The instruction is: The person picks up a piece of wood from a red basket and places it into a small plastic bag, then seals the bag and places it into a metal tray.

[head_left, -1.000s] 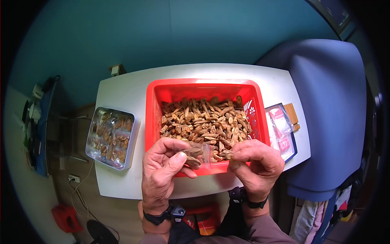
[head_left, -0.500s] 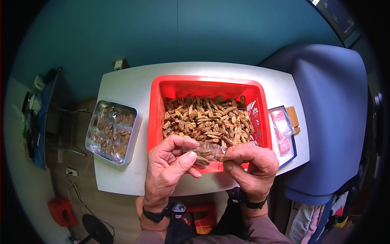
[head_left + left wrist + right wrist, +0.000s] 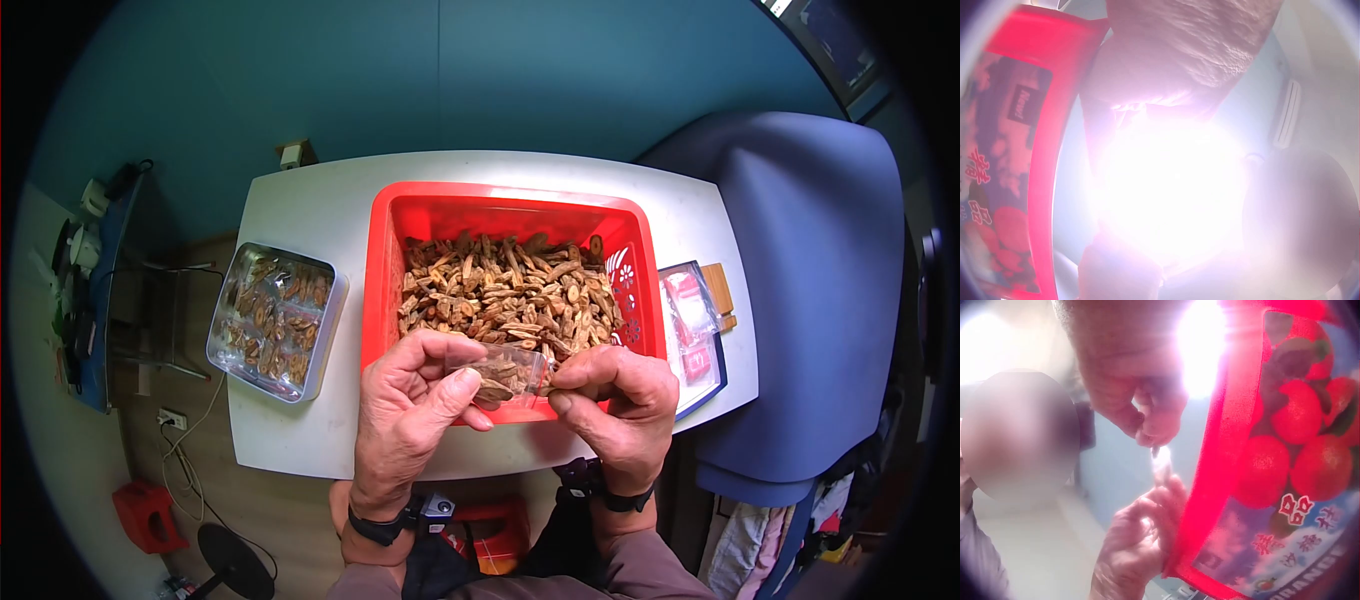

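In the head view, a small clear zip bag [image 3: 510,372] with brown dried root slices inside is held over the near rim of a red plastic basket [image 3: 380,270]. My left hand [image 3: 412,412] grips the bag's left end between thumb and fingers. At its other end, beside the red seal line, my right hand [image 3: 622,408] pinches the bag with thumb and forefinger. Loose root slices [image 3: 510,290] fill the basket below. Glare washes out most of the left wrist view. In the right wrist view, the fingertips of both hands meet around the bag [image 3: 1161,465].
To the left stands a metal tin [image 3: 275,320] holding several filled bags. On the right, a shallow tray [image 3: 695,335] with red-marked clear bags sits beside a wooden piece [image 3: 720,290]. All rest on the white table [image 3: 300,435]. A blue-covered bulk [image 3: 810,300] flanks the table's right.
The right hand's fingers have shifted left to the bag's seal line, closer to the left hand. More of the filled bag now shows between the hands. The head view has tilted slightly.
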`<state>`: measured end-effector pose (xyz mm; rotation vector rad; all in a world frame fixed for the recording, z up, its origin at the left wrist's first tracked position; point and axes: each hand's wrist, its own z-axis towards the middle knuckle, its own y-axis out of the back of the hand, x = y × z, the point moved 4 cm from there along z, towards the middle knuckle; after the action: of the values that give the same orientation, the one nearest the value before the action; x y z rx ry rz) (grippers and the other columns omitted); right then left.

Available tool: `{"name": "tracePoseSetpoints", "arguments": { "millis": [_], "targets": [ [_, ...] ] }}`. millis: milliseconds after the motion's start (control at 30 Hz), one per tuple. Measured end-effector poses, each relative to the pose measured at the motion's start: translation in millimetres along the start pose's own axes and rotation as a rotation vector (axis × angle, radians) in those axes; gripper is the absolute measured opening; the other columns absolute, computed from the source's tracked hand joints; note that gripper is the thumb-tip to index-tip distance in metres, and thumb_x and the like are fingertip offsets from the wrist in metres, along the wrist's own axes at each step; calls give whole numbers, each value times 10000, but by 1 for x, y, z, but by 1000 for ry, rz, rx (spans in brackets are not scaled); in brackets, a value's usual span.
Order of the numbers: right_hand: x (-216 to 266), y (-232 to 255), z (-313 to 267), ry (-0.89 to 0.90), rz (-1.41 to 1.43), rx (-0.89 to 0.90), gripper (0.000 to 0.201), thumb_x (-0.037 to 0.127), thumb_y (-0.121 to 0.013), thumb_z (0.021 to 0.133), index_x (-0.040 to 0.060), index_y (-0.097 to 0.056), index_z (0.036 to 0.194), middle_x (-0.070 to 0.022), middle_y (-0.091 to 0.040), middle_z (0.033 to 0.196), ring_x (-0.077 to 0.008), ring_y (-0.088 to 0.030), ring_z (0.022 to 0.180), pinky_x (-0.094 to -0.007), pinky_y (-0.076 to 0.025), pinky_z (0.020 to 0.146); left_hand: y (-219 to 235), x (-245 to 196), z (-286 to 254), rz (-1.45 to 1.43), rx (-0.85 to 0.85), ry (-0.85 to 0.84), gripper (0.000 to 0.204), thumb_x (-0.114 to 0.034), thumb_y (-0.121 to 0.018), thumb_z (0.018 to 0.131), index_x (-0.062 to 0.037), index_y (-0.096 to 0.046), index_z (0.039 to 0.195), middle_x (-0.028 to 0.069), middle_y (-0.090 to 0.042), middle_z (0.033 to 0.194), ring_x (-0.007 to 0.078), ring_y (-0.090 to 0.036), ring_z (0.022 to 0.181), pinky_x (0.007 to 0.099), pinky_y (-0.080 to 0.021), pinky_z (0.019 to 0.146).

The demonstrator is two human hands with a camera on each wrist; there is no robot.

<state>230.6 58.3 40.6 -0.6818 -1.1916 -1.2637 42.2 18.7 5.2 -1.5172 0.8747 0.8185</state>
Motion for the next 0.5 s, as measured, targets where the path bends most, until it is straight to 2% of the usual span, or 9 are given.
{"name": "tracePoseSetpoints", "arguments": {
  "millis": [167, 267, 333, 467, 500],
  "targets": [
    [-2, -2, 1, -75, 5, 31, 146, -90, -715, 736, -18, -687, 860, -30, -635, 641, -49, -573, 525, -218, -438, 518, -3, -1, 0, 3, 1, -3, 176, -3, -595, 952, 61, -587, 1116, 148, -671, 1060, 134, -672, 854, 248, -610, 662],
    [-3, -3, -1, -137, 46, 65, 193, -92, -709, 771, -23, -656, 944, -25, -657, 695, -35, -594, 576, -196, -445, 534, -3, -1, 0, -1, 1, -1, 177, 4, -595, 950, 61, -588, 1117, 150, -672, 1063, 135, -673, 858, 248, -610, 660],
    [-9, -6, -3, -223, 287, 32, 244, -99, -696, 807, -24, -619, 1025, -33, -675, 776, -39, -616, 633, -182, -464, 560, -3, -1, 0, -7, 0, 2, 178, 8, -595, 949, 62, -588, 1118, 150, -674, 1062, 137, -674, 860, 247, -610, 659],
    [-8, -6, -2, -196, 267, 20, 270, -113, -686, 816, -21, -607, 1057, -41, -681, 835, -54, -635, 673, -185, -484, 582, -1, 0, 0, 1, 21, 14, 182, 2, -600, 949, 58, -590, 1122, 139, -677, 1038, 136, -676, 846, 246, -608, 655],
    [-6, -6, -2, -193, 340, -24, 256, -115, -685, 816, -23, -612, 1044, -41, -681, 834, -55, -638, 671, -187, -488, 583, -1, 0, 0, 3, 28, 16, 183, -1, -601, 950, 55, -591, 1123, 135, -677, 1032, 136, -677, 842, 246, -607, 653]
  ]
}}
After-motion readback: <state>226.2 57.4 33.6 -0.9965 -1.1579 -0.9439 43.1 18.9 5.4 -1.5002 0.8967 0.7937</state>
